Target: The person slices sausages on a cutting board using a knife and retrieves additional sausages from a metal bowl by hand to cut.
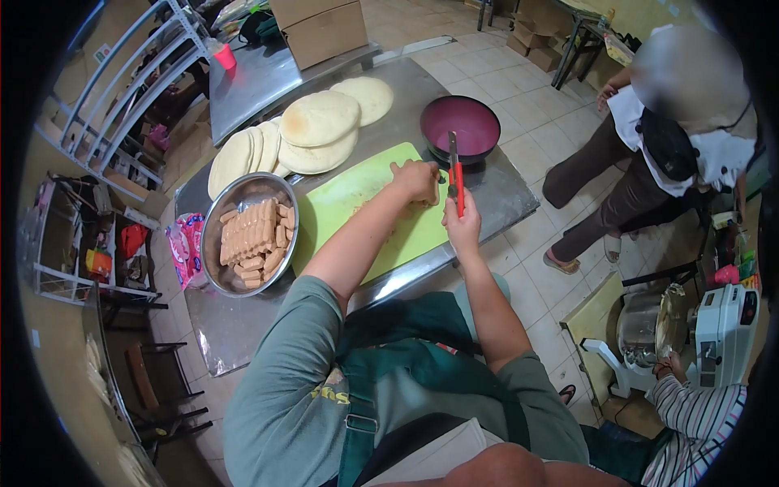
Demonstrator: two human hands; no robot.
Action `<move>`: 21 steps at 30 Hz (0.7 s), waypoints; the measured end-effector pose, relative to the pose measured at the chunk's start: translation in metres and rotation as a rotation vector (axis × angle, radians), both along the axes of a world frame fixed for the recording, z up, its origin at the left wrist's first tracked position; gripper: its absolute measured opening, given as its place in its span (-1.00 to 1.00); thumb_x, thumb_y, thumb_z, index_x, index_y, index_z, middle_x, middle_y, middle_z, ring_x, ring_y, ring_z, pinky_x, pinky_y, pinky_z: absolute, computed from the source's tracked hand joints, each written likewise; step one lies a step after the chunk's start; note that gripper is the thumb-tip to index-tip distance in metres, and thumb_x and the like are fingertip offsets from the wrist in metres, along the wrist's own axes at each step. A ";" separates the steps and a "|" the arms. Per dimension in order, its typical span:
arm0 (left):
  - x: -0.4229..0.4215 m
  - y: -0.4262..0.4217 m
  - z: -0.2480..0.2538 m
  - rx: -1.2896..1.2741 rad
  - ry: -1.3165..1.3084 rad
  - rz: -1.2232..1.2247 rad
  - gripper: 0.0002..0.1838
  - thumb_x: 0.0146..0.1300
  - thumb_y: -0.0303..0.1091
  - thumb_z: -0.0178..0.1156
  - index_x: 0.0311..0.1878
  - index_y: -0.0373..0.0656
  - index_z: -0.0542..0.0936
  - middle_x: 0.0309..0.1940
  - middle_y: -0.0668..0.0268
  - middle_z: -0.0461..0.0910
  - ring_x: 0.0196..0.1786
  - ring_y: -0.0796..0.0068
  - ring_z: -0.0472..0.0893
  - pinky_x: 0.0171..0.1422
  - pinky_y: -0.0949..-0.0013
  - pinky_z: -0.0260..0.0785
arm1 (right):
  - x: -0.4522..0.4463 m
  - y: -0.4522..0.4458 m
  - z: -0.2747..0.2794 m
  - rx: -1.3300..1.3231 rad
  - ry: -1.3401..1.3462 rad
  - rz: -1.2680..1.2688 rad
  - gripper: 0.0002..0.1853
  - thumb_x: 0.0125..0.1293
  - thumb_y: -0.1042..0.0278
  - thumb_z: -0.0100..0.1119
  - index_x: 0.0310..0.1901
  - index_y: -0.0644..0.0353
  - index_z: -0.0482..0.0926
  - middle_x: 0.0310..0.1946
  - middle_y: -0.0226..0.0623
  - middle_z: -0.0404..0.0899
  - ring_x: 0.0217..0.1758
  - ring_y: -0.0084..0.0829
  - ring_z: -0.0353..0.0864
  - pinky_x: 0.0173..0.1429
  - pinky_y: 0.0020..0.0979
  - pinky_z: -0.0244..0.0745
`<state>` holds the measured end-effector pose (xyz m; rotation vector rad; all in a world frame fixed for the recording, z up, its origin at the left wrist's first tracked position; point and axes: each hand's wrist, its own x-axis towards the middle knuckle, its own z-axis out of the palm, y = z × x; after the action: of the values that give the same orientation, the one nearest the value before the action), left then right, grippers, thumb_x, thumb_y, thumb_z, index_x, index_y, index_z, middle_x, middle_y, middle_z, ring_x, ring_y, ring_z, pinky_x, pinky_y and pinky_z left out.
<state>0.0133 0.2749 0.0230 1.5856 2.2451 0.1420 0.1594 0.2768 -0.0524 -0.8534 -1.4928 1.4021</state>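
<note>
My right hand [462, 227] grips a red-handled knife [459, 183] upright at the table's front right, its tip toward the purple bowl. My left hand [416, 180] is at the right end of a light green cutting board [345, 199], fingers curled down; whatever they hold is hidden. Small brownish crumbs dot the board around that hand. Beyond it stands the dark-rimmed purple bowl [462, 122]; its visible inside is bare. To the left, a steel bowl [294, 235] holds many sausages [258, 235], some of them short pieces.
Round flat breads [320, 119] lie stacked behind the board on the metal table [235, 325]. A pink package [187, 247] sits left of the steel bowl. At right one person [649, 138] stands; another's striped sleeve [694, 422] reaches to a mixer [722, 333]. Cardboard boxes [329, 36] are behind.
</note>
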 end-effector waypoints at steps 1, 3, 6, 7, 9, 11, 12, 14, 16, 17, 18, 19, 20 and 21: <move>-0.001 0.000 0.001 0.012 -0.060 -0.034 -0.47 -0.30 -0.24 0.42 -0.12 0.00 0.55 -0.24 0.25 0.63 -0.08 0.26 0.59 0.08 0.04 0.24 | 0.000 0.001 -0.001 0.000 0.002 -0.002 -0.60 0.28 0.42 0.09 0.15 0.26 0.38 -0.52 -0.41 0.48 -0.59 -0.64 0.43 -0.48 -0.54 0.36; -0.003 -0.001 0.005 0.023 -0.116 -0.068 -0.48 -0.28 -0.31 0.43 -0.11 -0.04 0.54 -0.26 0.25 0.63 -0.13 0.29 0.62 0.05 0.08 0.30 | -0.002 0.000 -0.001 0.048 0.037 -0.013 -0.60 0.28 0.41 0.09 0.15 0.27 0.38 -0.50 -0.39 0.49 -0.57 -0.64 0.44 -0.47 -0.53 0.38; -0.008 -0.006 0.000 0.028 -0.607 0.111 -0.54 -0.18 -0.48 0.37 -0.11 -0.13 0.51 -0.31 0.26 0.62 -0.23 0.40 0.63 -0.10 0.26 0.41 | 0.000 0.000 0.000 0.041 -0.007 -0.020 -0.60 0.28 0.41 0.09 0.15 0.26 0.39 -0.46 -0.38 0.50 -0.55 -0.64 0.45 -0.47 -0.53 0.39; -0.012 -0.007 -0.010 0.182 -0.622 0.060 -0.56 -0.13 -0.52 0.34 -0.09 -0.14 0.50 -0.33 0.26 0.61 -0.24 0.46 0.61 -0.16 0.35 0.42 | 0.000 0.000 -0.001 0.038 -0.005 -0.016 -0.60 0.28 0.41 0.09 0.15 0.26 0.39 -0.46 -0.38 0.50 -0.55 -0.64 0.45 -0.47 -0.53 0.39; -0.017 -0.011 -0.017 0.341 -0.634 0.015 -0.57 -0.08 -0.56 0.31 -0.06 -0.16 0.48 -0.35 0.26 0.60 -0.24 0.52 0.60 -0.22 0.44 0.44 | 0.000 0.001 -0.002 0.007 0.017 0.000 -0.60 0.28 0.42 0.08 0.15 0.25 0.39 -0.44 -0.38 0.50 -0.54 -0.64 0.46 -0.47 -0.53 0.39; -0.017 -0.020 -0.013 0.426 -0.820 0.115 -0.52 -0.06 -0.54 0.33 0.00 -0.18 0.46 -0.29 0.24 0.57 -0.24 0.49 0.58 -0.21 0.46 0.45 | -0.001 0.002 -0.005 0.004 0.034 -0.001 -0.61 0.28 0.43 0.08 0.15 0.25 0.39 -0.44 -0.38 0.49 -0.55 -0.64 0.45 -0.47 -0.54 0.39; -0.019 -0.025 -0.015 0.431 -0.819 0.122 -0.52 -0.06 -0.54 0.33 0.00 -0.18 0.46 -0.29 0.24 0.57 -0.24 0.49 0.58 -0.21 0.46 0.45 | -0.002 0.002 -0.004 0.001 0.051 -0.008 -0.62 0.28 0.43 0.08 0.14 0.24 0.39 -0.44 -0.39 0.49 -0.56 -0.64 0.45 -0.48 -0.54 0.38; -0.029 -0.041 -0.018 0.582 -0.853 0.237 -0.47 -0.04 -0.54 0.34 0.06 -0.25 0.42 -0.20 0.22 0.52 -0.21 0.46 0.57 -0.23 0.47 0.44 | 0.000 0.001 -0.002 0.002 0.054 0.004 -0.62 0.28 0.44 0.07 0.14 0.24 0.40 -0.45 -0.40 0.48 -0.57 -0.64 0.44 -0.48 -0.55 0.38; -0.033 -0.073 0.000 0.742 -0.914 0.430 -0.46 -0.04 -0.55 0.34 0.07 -0.27 0.42 -0.18 0.24 0.50 -0.23 0.48 0.55 -0.22 0.48 0.43 | 0.000 0.001 -0.001 -0.003 0.060 0.016 -0.63 0.29 0.45 0.06 0.14 0.24 0.40 -0.46 -0.41 0.47 -0.58 -0.65 0.43 -0.49 -0.56 0.37; -0.034 -0.089 0.007 0.901 -0.972 0.618 -0.46 -0.03 -0.55 0.34 0.08 -0.30 0.41 -0.17 0.26 0.47 -0.25 0.50 0.53 -0.21 0.49 0.42 | -0.001 0.002 -0.001 0.009 0.041 0.008 -0.63 0.29 0.46 0.06 0.13 0.24 0.40 -0.46 -0.42 0.47 -0.59 -0.65 0.43 -0.50 -0.56 0.37; -0.037 -0.103 0.005 0.905 -0.965 0.629 -0.46 -0.03 -0.55 0.34 0.08 -0.30 0.41 -0.17 0.26 0.47 -0.25 0.50 0.53 -0.21 0.49 0.42 | -0.001 0.002 -0.002 0.021 0.020 0.003 -0.64 0.29 0.47 0.05 0.13 0.24 0.40 -0.46 -0.42 0.47 -0.59 -0.66 0.42 -0.50 -0.57 0.36; -0.039 -0.116 0.000 1.009 -0.897 0.681 -0.44 -0.02 -0.56 0.34 0.10 -0.29 0.39 -0.23 0.30 0.48 -0.26 0.54 0.52 -0.19 0.49 0.42 | -0.002 0.003 -0.003 0.036 0.012 0.009 -0.63 0.29 0.47 0.05 0.14 0.24 0.40 -0.46 -0.43 0.46 -0.59 -0.66 0.42 -0.51 -0.56 0.36; -0.040 -0.129 -0.004 1.110 -0.825 0.733 -0.43 -0.01 -0.57 0.33 0.12 -0.28 0.38 -0.29 0.34 0.49 -0.27 0.58 0.51 -0.17 0.50 0.42 | -0.001 0.003 -0.004 0.032 0.011 0.023 -0.63 0.29 0.47 0.05 0.14 0.24 0.40 -0.46 -0.43 0.46 -0.59 -0.66 0.42 -0.51 -0.56 0.36; -0.038 -0.142 -0.011 1.115 -0.819 0.744 -0.43 -0.01 -0.57 0.33 0.12 -0.28 0.38 -0.29 0.34 0.49 -0.27 0.58 0.51 -0.17 0.50 0.42 | -0.002 0.003 -0.004 0.034 0.010 0.017 -0.63 0.29 0.47 0.06 0.14 0.24 0.39 -0.46 -0.43 0.46 -0.59 -0.66 0.42 -0.51 -0.56 0.36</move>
<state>-0.0249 0.1325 0.0124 0.6100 1.9120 2.0633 0.1577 0.2797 -0.0561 -0.8133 -1.5153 1.3879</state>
